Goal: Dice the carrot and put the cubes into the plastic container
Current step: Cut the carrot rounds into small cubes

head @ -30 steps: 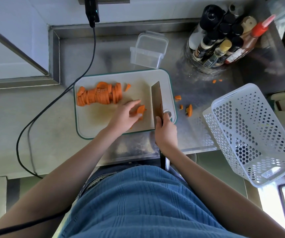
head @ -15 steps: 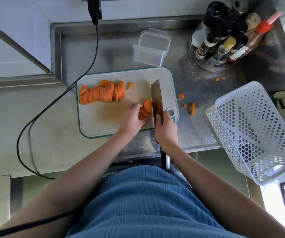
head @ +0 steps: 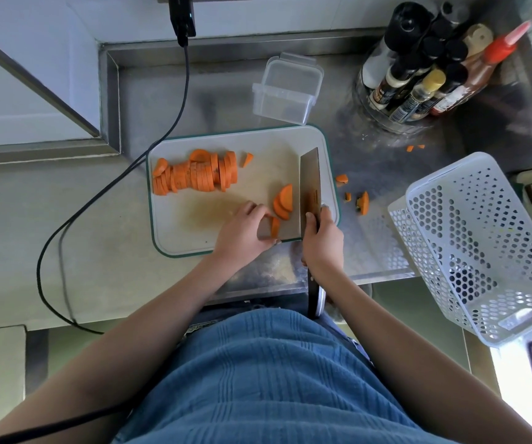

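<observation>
Left hand (head: 242, 233) just dragged a few orange carrot half-rounds (head: 283, 200) against the steel cleaver (head: 310, 184), fingers curled pinching one; right hand (head: 322, 241) grips the handle, clear plastic container (head: 285, 88) still empty, so dicing's barely started

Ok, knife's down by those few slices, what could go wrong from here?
The left hand holds a slice right beside the cleaver, so fingertips could get nicked. Pieces already lie off the cutting board on the counter; more may scatter. The container sits behind the board, so cubes could spill in transfer.
</observation>
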Tool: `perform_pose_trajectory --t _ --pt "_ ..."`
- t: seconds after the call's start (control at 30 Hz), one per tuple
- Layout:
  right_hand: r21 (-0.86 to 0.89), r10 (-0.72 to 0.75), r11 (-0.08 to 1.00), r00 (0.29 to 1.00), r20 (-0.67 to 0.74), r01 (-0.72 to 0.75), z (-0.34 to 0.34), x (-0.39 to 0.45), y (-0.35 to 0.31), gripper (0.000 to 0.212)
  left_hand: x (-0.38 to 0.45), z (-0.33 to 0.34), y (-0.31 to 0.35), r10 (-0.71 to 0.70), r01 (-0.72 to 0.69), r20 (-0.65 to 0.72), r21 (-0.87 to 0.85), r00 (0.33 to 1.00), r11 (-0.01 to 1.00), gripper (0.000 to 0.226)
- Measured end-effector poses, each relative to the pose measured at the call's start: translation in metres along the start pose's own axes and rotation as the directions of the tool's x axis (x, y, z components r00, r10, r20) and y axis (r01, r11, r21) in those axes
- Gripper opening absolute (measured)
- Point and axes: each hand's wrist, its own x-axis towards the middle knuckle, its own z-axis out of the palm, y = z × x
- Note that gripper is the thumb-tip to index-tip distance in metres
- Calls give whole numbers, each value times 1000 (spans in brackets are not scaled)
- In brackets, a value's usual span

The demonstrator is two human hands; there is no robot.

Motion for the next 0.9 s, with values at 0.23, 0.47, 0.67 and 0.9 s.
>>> perform_pose_trajectory --t 0.23,0.47,0.67,0.9 --pt "-8 -6 1000 1000 1 6 -1 0 1 16 3 11 7 -41 42 -107 5 993 999 29" --pt "-1 -6 1000 1000 8 6 0 1 4 13 18 -8 -2 4 -15 -181 -60 984 998 17" --pt "4 -18 1000 1000 6 18 0 1 4 12 81 -43 -1 -39 28 -282 -43 959 999 15" --pt "36 0 999 999 32 -2 -4 -2 6 18 104 -50 -16 36 -3 -160 204 986 979 19"
